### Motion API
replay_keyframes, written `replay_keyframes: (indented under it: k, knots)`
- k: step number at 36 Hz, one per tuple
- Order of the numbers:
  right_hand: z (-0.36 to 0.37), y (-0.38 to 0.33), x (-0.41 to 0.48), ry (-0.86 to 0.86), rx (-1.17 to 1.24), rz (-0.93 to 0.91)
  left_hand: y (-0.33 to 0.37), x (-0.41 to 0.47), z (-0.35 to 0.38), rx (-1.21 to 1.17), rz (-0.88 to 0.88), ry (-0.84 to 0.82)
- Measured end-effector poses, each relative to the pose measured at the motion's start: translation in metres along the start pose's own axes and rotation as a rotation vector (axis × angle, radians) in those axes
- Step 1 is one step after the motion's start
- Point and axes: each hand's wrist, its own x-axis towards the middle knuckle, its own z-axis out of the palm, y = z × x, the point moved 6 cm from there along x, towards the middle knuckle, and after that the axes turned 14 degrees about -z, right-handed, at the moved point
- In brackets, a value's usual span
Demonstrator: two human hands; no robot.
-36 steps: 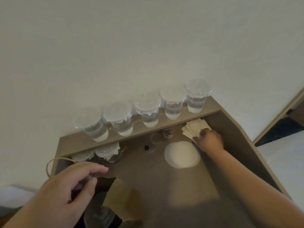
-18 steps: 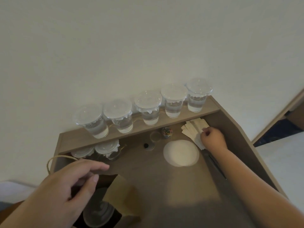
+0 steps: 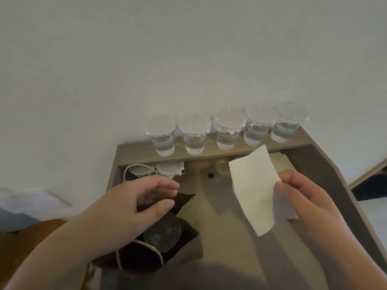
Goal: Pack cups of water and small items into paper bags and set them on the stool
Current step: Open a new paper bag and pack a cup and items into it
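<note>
Five lidded cups (image 3: 228, 132) line shelf (image 3: 138, 152); right hand (image 3: 310, 204) pinches napkin (image 3: 255, 189), left hand (image 3: 136, 206) grips paper bag (image 3: 190, 231) rim, cup (image 3: 162, 233) inside.

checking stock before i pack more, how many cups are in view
8. Five cups stand in a row on the ledge; two sit below its left end, behind the left hand; one is inside the paper bag. Others may hide behind the napkin.

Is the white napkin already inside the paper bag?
No, the right hand pinches the white napkin up in the air, to the right of the open paper bag.
</note>
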Motion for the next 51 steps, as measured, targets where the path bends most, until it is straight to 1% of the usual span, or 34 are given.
replay_keyframes:
  k: [2,3,5,6,8,11,13,16,17,19,22,25,28,29,31,33,35,38,40,42,44,48,51]
  knots:
    - [0.029,-0.031,-0.001,-0.083,0.223,-0.071,-0.008,0.0,-0.003,-0.078,0.042,-0.036]
    - [0.043,-0.043,-0.001,-0.146,0.296,-0.103,-0.009,-0.001,-0.004,-0.127,0.062,-0.061]
    - [0.075,-0.057,0.002,-0.294,0.364,-0.156,-0.008,-0.007,-0.008,-0.248,0.108,-0.119]
    - [0.09,-0.06,0.004,-0.342,0.379,-0.176,-0.005,-0.011,-0.011,-0.318,0.135,-0.135]
    - [0.118,-0.066,0.007,-0.41,0.364,-0.204,-0.006,-0.019,-0.022,-0.449,0.145,-0.103]
    - [0.156,-0.075,0.01,-0.465,0.263,-0.225,-0.028,-0.024,-0.037,-0.537,0.048,0.0]
    - [0.175,-0.076,0.009,-0.5,0.209,-0.193,-0.046,-0.026,-0.045,-0.518,-0.015,0.099]
    - [0.192,-0.063,0.005,-0.572,0.206,-0.009,-0.066,-0.027,-0.054,-0.46,-0.094,0.281]
    - [0.195,-0.056,0.004,-0.584,0.178,0.057,-0.073,-0.027,-0.056,-0.43,-0.122,0.324]
    - [0.197,-0.046,0.001,-0.594,0.065,0.146,-0.083,-0.027,-0.058,-0.35,-0.154,0.357]
    - [0.198,-0.042,-0.002,-0.656,-0.211,0.121,-0.089,-0.026,-0.055,-0.263,-0.159,0.322]
    - [0.196,-0.046,-0.006,-0.696,-0.32,0.062,-0.083,-0.026,-0.051,-0.187,-0.1,0.255]
    - [0.197,-0.05,-0.009,-0.783,-0.415,-0.044,-0.075,-0.025,-0.05,-0.145,-0.032,0.205]
    - [0.197,-0.05,-0.009,-0.786,-0.424,-0.058,-0.074,-0.025,-0.049,-0.129,-0.026,0.189]
    - [0.197,-0.048,-0.006,-0.737,-0.401,-0.078,-0.072,-0.025,-0.047,-0.108,-0.01,0.158]
    - [0.195,-0.046,-0.003,-0.687,-0.378,-0.08,-0.07,-0.024,-0.045,-0.1,0.004,0.117]
    - [0.192,-0.045,-0.001,-0.671,-0.371,-0.074,-0.071,-0.023,-0.04,-0.072,0.005,0.065]
    - [0.188,-0.041,0.0,-0.683,-0.446,-0.085,-0.074,-0.021,-0.03,0.012,0.001,-0.001]
    - [0.186,-0.039,-0.001,-0.705,-0.507,-0.106,-0.077,-0.021,-0.026,0.061,-0.003,-0.003]
    - [0.186,-0.039,-0.002,-0.744,-0.516,-0.123,-0.079,-0.022,-0.024,0.107,0.003,0.002]
    - [0.186,-0.041,-0.003,-0.767,-0.504,-0.128,-0.077,-0.022,-0.023,0.14,0.043,-0.01]
    - [0.186,-0.042,-0.004,-0.771,-0.495,-0.163,-0.071,-0.025,-0.026,0.11,0.094,0.006]
    - [0.186,-0.042,-0.005,-0.765,-0.45,-0.176,-0.07,-0.027,-0.027,0.107,0.093,0.026]
